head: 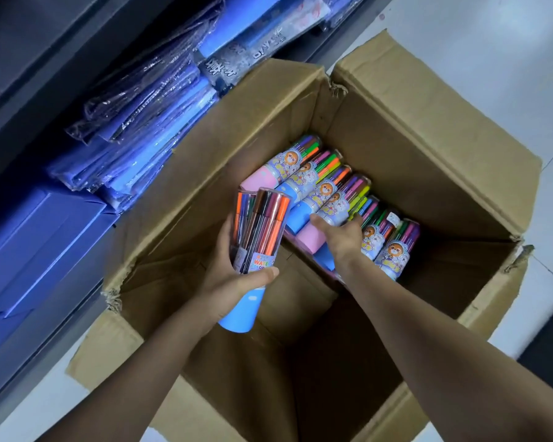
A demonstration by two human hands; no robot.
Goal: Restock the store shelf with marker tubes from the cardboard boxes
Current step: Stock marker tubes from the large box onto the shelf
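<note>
Marker tubes (326, 199) lie packed side by side in a slanting row at the far side of an open cardboard box (428, 148), their clear halves showing coloured pens and their pink or blue bases pointing toward the near left. The box stands on a pale floor (492, 43) with its four flaps folded outward, and its near half is dark and deep. One more marker tube (256, 237) is out of the row, gripped by the left hand (233, 275) over the left part of the box: the thumb lies across the printed label near the blue base, the other fingers curl round the back, and the clear top points away. The right hand (342, 237) reaches down into the row, knuckles up, thumb resting against a blue-based tube and fingers bent over the tubes just right of it; whether they actually clasp a tube cannot be told, since the fingertips are hidden. To the left of the box, a dark store shelf (45, 59) holds stacks of blue folders in clear plastic wrap (147, 116), with blue boxes (29, 244) on the level below.
</note>
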